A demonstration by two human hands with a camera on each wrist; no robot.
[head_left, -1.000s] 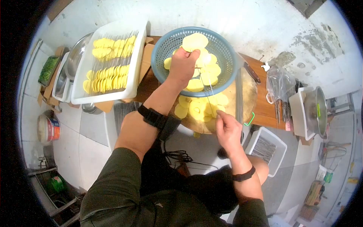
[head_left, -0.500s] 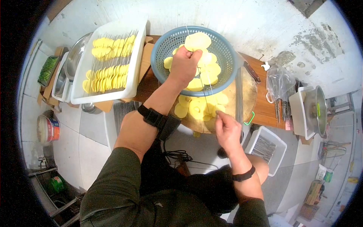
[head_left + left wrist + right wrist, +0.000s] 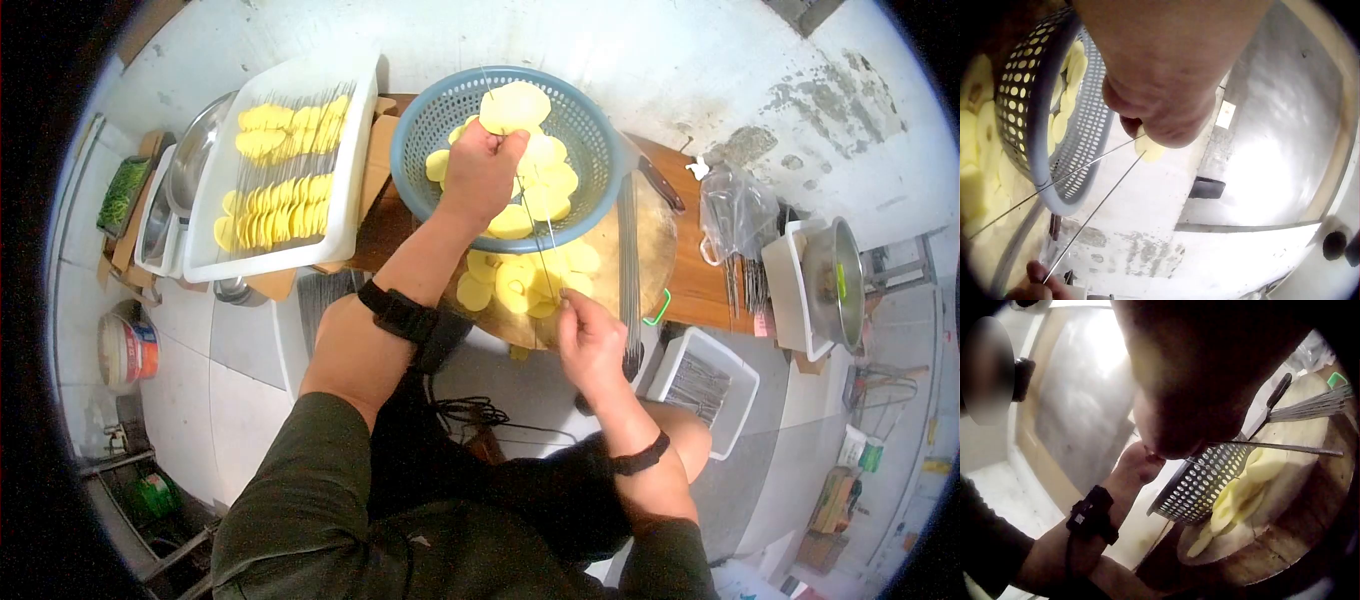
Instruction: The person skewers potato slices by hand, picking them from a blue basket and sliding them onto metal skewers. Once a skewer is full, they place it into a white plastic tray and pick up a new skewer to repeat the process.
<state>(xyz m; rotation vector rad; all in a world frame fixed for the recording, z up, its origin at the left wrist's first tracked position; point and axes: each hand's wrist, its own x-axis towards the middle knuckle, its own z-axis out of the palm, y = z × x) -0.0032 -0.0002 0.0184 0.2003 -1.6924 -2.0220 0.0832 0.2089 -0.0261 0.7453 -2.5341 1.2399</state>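
Observation:
Over the blue-grey colander [image 3: 403, 150], the left hand [image 3: 482, 178] pinches a yellow round slice [image 3: 515, 107] with a thin skewer through it. Two thin metal skewers run from that hand toward the lower right. The right hand [image 3: 592, 345] pinches the lower end of one skewer [image 3: 549, 228], fingers curled. In the left wrist view two skewers spread from the slice [image 3: 1149, 147]; the right hand [image 3: 1041, 286] holds one far end. More slices [image 3: 517, 283] lie on the round wooden board [image 3: 650, 235] below the colander, others inside it.
A white tray [image 3: 350, 215] of skewered slices stands left. A bundle of skewers [image 3: 628, 255] and a knife [image 3: 660, 187] lie on the board's right side. Further right are a plastic bag [image 3: 738, 215] and a metal bowl [image 3: 835, 290]; a white bin [image 3: 742, 385] of skewers stands below.
The slice and left hand shifted slightly right, then back left. The right hand has moved slightly left. Both hands keep their pinch, and the whole view has shifted a little.

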